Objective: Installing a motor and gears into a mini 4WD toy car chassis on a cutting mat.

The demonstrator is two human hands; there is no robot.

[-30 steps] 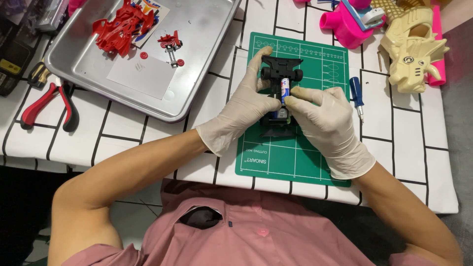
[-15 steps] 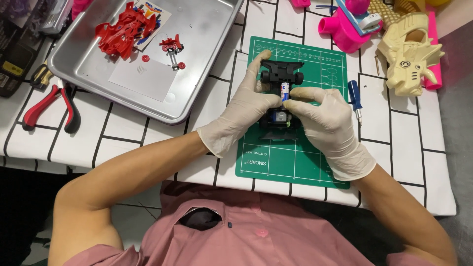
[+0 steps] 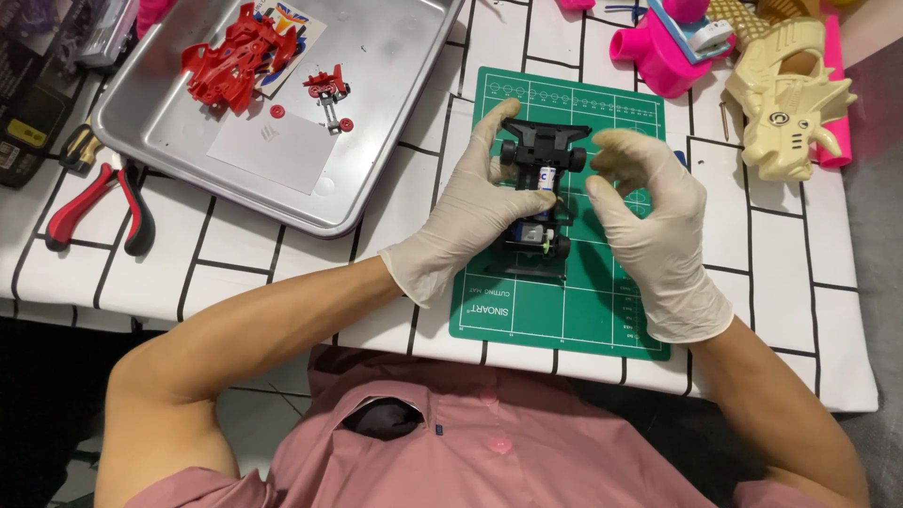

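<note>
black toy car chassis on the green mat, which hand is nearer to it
Left. The left hand grips the black toy car chassis from its left side, fingers touching it. The right hand hovers just to its right, fingers curled, apart from it.

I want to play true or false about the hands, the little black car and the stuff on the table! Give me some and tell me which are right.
1. The left hand grips the black toy car chassis. True.
2. The right hand clamps the chassis. False: it hovers just beside it, fingers curled, touching nothing.
3. The chassis sits over the green cutting mat. True.
4. The red car body lies on the mat. False: it lies in the metal tray.
5. The red-handled pliers lie inside the tray. False: they lie on the table, left of it.
</note>
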